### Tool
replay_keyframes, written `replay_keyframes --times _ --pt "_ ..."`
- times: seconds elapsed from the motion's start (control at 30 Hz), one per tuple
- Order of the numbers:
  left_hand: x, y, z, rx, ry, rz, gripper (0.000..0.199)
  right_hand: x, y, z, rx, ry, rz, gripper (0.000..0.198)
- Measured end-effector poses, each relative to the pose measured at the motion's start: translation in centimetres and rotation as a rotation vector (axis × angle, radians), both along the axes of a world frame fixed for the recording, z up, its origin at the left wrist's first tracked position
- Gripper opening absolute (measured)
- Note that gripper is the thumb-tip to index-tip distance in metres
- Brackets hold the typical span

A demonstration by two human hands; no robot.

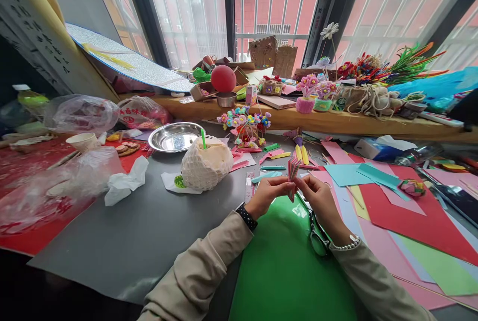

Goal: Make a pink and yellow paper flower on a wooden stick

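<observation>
Both hands meet over the top of a green mat (287, 261). Between them stands a small bundle of folded paper strips (293, 167), pink, white and green at its fanned upper end. My left hand (269, 194) pinches it from the left, and my right hand (317, 199) pinches it from the right with thumb and fingers. Part of the bundle is covered by the fingertips. Below my right wrist, scissors (318, 239) with dark handles lie on the mat. Beyond the hands are folded strips, among them a teal strip (272, 167) and a yellow strip (280, 156).
Right of the mat lie coloured sheets, with a red sheet (403, 216) and a folded paper piece (412, 187). To the left stand a net-wrapped coconut (207, 164) with a green straw, a metal plate (175, 138) and a crumpled tissue (127, 181). Craft flowers (244, 124) stand behind.
</observation>
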State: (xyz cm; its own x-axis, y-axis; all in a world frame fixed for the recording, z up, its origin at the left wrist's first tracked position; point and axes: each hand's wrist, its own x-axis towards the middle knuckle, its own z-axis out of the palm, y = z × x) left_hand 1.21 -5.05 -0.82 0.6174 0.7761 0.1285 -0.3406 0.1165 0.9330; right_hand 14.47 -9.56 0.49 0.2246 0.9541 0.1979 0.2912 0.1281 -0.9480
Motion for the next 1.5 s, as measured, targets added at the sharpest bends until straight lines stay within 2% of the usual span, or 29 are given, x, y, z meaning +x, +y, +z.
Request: replay_keyframes --times 0.2,0.4,0.57,0.73,0.9,1.0,1.1,1.33,1.4,1.43,1.5 --pt "-0.1 0.0 0.0 -0.022 -0.012 -0.028 0.031 -0.1 0.1 -0.2 -0.078 0.209 0.070 0.035" --pt "-0.1 0.0 0.5 -0.075 -0.013 -0.087 0.032 0.1 0.3 -0.9 -0.217 0.422 0.164 0.036" --pt "-0.1 0.0 0.6 -0.184 0.035 -0.130 0.038 0.5 0.3 -0.7 -0.150 0.564 0.177 0.037" --pt "-0.3 0.1 0.5 -0.184 0.066 -0.156 0.035 1.2 1.0 -0.3 -0.143 0.462 0.140 0.037" --pt "-0.2 0.4 0.6 -0.134 0.113 -0.036 0.036 1.3 1.7 -0.7 -0.122 0.332 0.058 0.032" --pt "-0.4 0.6 0.7 -0.066 0.229 0.073 0.036 1.1 1.9 -1.2 -0.068 0.274 0.120 0.026" --pt "-0.7 0.9 0.8 0.098 0.377 0.150 0.033 1.2 2.0 -1.3 -0.033 0.215 0.186 0.025" --pt "-1.2 1.3 0.8 0.697 0.650 0.318 0.019 2.1 1.9 -1.0 -0.003 0.138 0.189 0.036" --pt "-1.2 1.3 0.7 0.726 0.659 0.328 0.017 2.2 1.9 -1.0 -0.001 0.131 0.178 0.033" --pt "-1.2 1.4 0.6 0.693 0.636 0.324 0.017 2.3 1.9 -1.0 0.004 0.127 0.167 0.031" --pt "-1.1 1.5 0.5 0.528 0.545 0.297 0.023 2.4 1.9 -1.1 0.025 0.128 0.138 0.030"
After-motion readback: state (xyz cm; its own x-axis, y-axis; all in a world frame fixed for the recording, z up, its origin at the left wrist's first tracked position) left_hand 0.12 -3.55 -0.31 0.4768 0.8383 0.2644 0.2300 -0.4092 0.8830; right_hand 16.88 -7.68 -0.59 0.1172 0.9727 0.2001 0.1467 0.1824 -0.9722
